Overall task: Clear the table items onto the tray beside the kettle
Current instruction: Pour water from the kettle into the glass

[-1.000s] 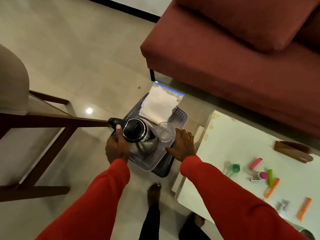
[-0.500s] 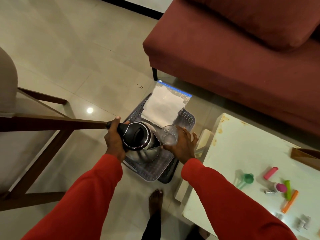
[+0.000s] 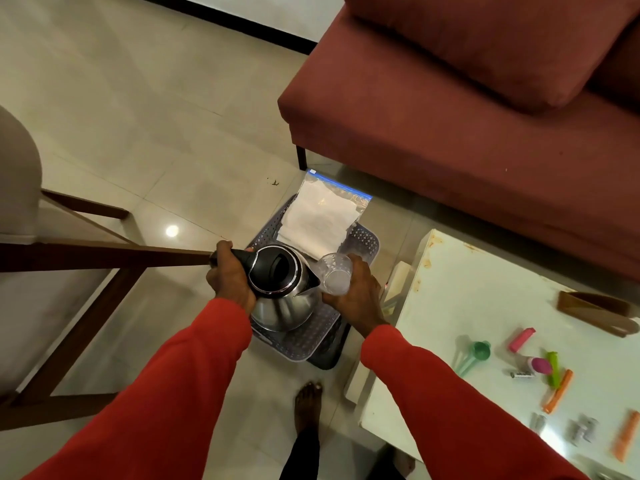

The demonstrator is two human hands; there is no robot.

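A grey perforated tray lies on the floor with a zip bag of white paper at its far end. My left hand grips the black handle of a steel kettle lifted over the tray's near part. My right hand holds a clear glass tilted against the kettle's spout. On the white table at the right lie a green measuring spoon, a pink clip, orange clips and other small items.
A maroon sofa stands behind the tray and table. A wooden chair frame is at the left. A brown case lies at the table's far right. My bare foot is on the tiled floor below the tray.
My left hand has taken the kettle by its handle and raised it. My right hand moved from the tray's edge to the glass, picked it up and tilted it toward the spout.
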